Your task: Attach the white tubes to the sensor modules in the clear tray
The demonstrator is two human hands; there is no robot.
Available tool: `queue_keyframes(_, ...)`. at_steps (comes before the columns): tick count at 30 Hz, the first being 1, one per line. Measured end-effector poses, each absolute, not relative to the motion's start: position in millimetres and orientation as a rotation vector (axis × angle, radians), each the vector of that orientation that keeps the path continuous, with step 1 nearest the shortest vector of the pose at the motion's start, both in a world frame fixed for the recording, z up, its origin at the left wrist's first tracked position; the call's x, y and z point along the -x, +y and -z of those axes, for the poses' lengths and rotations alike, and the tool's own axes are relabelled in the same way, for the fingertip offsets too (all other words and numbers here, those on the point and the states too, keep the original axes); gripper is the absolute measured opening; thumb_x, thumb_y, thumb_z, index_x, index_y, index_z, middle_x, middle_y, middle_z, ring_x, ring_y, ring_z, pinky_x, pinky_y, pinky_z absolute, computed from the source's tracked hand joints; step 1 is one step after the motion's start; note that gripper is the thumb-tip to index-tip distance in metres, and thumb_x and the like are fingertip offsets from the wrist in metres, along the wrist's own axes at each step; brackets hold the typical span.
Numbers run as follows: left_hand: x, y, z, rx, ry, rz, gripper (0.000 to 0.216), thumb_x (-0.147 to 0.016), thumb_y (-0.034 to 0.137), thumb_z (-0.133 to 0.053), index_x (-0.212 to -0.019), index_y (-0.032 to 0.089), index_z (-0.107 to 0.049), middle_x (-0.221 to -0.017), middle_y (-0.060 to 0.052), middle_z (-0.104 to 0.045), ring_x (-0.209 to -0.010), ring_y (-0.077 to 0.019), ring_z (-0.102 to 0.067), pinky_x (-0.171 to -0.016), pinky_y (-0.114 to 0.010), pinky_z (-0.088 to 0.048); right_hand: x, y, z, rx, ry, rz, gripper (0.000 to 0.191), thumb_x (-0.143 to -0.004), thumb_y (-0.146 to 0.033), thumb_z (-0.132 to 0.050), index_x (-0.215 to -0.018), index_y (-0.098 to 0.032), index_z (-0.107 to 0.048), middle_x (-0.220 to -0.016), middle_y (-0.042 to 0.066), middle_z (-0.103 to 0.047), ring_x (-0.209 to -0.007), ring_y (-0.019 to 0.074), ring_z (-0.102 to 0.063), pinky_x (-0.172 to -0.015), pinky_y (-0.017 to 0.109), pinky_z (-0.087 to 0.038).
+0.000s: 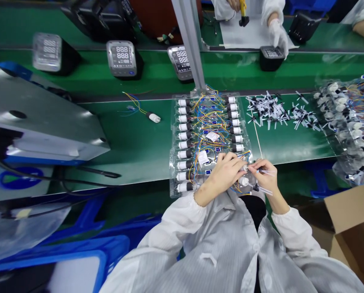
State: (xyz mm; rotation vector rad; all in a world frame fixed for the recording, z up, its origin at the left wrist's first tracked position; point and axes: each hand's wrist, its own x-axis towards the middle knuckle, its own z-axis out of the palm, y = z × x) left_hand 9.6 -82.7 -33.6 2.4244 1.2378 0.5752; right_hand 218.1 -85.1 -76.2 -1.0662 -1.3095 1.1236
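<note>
The fingertips of the left hand point(223, 171) close narrowly on a small pale part point(245, 168), its details too small to make out. The right hand point(266, 177) meets it there, thumb and forefinger pinched together at the part's other side, with black-and-white tube pieces point(265, 190) held in the curled fingers and sticking out to the right. Just below the fingertips lies a white-ended motor point(244, 181).

Both hands are over the near right corner of a clear plastic tray point(172, 183), which carries two columns of small motors point(185, 165) with yellow, red and blue wires point(221, 118) tangled between them. The tray rests on a green worktop point(133, 150). To its right is a loose pile of tube pieces point(269, 108), with a thin pale stick point(258, 140) near it; farther right, more wired motors point(353, 130) are heaped. To the tray's left lies a single wired motor point(154, 117).

Beyond, display devices point(122, 59) stand on a green belt. Across it, a co-worker's gloved hand point(278, 36) touches another device point(272, 59).
</note>
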Motion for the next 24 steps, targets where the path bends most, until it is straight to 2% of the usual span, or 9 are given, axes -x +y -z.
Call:
queue_keyframes(16, -8.7, -79.2, 36.6, -2.389, 1.225, -0.606, 0.031, -0.101, 0.04, -0.064, -0.124, 0.021, -0.07, -0.115, -0.007, -0.078, -0.115, -0.0267, -0.057, -0.095, -0.046, -0.032, -211.0, -86.0, 82.0, 1.042, -1.275, -1.065, 0.027, -0.082, -0.025, -0.085, -0.075, -0.024, -0.059, -0.079, 0.003, -0.076, -0.073, 0.0193, -0.067, -0.07, 0.037, -0.053)
queue_keyframes(24, -8.7, -80.9, 36.3, -2.328, 1.257, -0.612, 0.032, -0.101, 0.041, -0.064, -0.124, 0.021, -0.071, -0.119, -0.008, -0.078, -0.116, -0.0269, -0.057, -0.095, -0.046, -0.032, -208.4, -87.5, 83.8, 1.035, -1.243, -1.023, 0.027, -0.083, -0.025, -0.085, -0.074, -0.023, -0.059, -0.077, 0.002, -0.074, -0.072, 0.0184, -0.064, -0.071, 0.037, -0.051)
